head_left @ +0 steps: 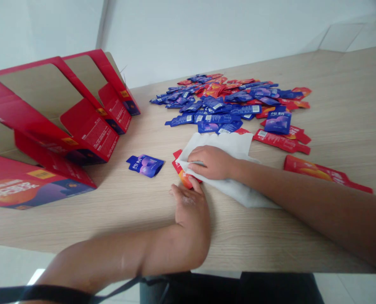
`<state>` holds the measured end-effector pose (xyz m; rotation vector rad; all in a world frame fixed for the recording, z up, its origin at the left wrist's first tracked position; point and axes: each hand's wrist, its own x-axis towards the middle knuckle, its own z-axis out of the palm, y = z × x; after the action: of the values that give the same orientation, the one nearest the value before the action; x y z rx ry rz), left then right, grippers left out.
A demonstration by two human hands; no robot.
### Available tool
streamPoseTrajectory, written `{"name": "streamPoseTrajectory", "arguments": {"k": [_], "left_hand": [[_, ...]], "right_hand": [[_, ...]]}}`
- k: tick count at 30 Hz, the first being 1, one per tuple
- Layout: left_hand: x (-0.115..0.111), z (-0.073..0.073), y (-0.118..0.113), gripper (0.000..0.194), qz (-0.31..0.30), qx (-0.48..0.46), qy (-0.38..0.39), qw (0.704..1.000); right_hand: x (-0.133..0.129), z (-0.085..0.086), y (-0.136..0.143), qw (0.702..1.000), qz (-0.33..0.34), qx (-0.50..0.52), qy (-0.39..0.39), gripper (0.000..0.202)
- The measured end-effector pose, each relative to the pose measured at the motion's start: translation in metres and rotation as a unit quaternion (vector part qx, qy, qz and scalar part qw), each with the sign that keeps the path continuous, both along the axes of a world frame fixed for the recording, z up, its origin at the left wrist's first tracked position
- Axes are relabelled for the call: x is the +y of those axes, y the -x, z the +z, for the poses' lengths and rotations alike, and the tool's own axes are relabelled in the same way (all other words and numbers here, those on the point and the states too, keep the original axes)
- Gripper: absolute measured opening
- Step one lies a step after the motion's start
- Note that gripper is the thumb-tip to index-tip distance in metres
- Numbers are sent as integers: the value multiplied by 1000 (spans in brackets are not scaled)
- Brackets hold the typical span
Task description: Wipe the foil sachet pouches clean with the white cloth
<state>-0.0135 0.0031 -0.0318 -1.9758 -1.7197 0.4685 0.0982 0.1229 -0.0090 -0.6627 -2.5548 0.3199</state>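
A red-and-orange pouch (184,178) lies flat on the table, partly covered by a white cloth (235,147). My right hand (211,162) is closed on the cloth and presses it over the pouch's upper right part. At the pouch's lower edge, my left hand (189,204) holds it against the table, with the thumb on its corner and the other fingers bent to the left. A blue-purple pouch (145,165) rests by itself to the left of both hands.
Red cardboard boxes (89,131) with open sides stand along the left. Behind the cloth spreads a pile of blue and red pouches (219,103). Another red pouch (325,173) lies partly behind my right forearm. The wooden table (127,215) meets a pale wall at the back.
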Motion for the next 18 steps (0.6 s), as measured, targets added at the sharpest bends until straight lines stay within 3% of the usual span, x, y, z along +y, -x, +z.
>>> {"name": "streamPoseTrajectory", "arguments": {"k": [9,18], "left_hand": [[0,-7,3,50,-16,-17,-16,1000],[-1,-4,3,49,-19,-25,-21,999]], "right_hand": [[0,0,0,1000,6,4,3,24],[0,-1,-1,1000,19,8,1,26]]}}
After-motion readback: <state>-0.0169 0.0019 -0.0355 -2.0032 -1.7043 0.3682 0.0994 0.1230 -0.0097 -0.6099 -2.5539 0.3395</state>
